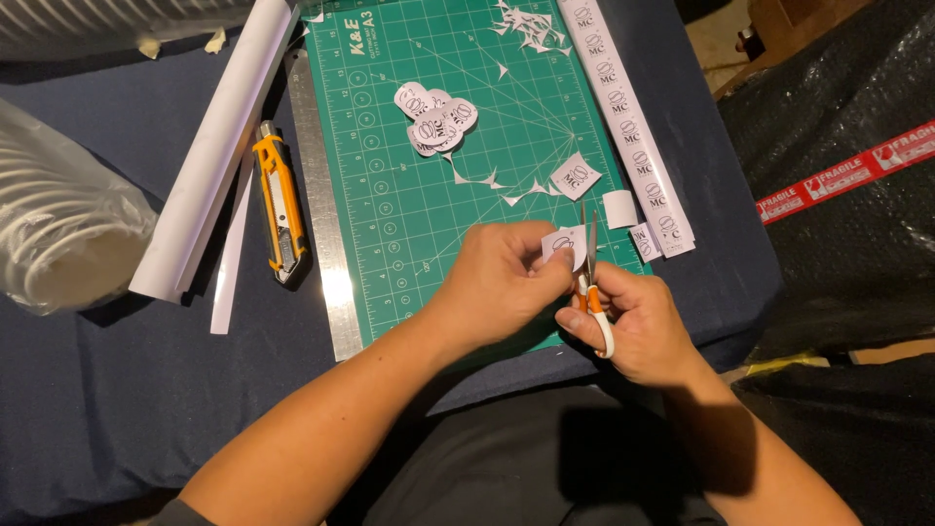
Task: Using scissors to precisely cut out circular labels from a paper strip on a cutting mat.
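Here, a small white paper piece (564, 244) printed with a round dark emblem sits pinched between the fingers of the left hand (502, 282), held just above the near edge of the green cutting mat (390, 234). The left grip is clamped on that paper. Just beside it, the right hand (633, 326) has its grip closed around the orange-and-white handles of a pair of scissors (589, 268), whose slim blades point up and away from the person and meet the right edge of the paper piece. On the mat beyond the hands lies a little pile of cut round stickers (435, 119), with a single square piece (576, 176) and thin white offcuts (487, 181) between the pile and the hands; more trimmings (531, 27) lie at the mat's far edge. A long printed strip (628, 122) runs down the mat's right side. Left of the mat are a steel ruler (321, 224), an orange utility knife (280, 209) and a rolled white sheet (219, 146), all on the dark blue desk (97, 390). A stack of white cups in clear wrap (58, 219) rests at the far left.
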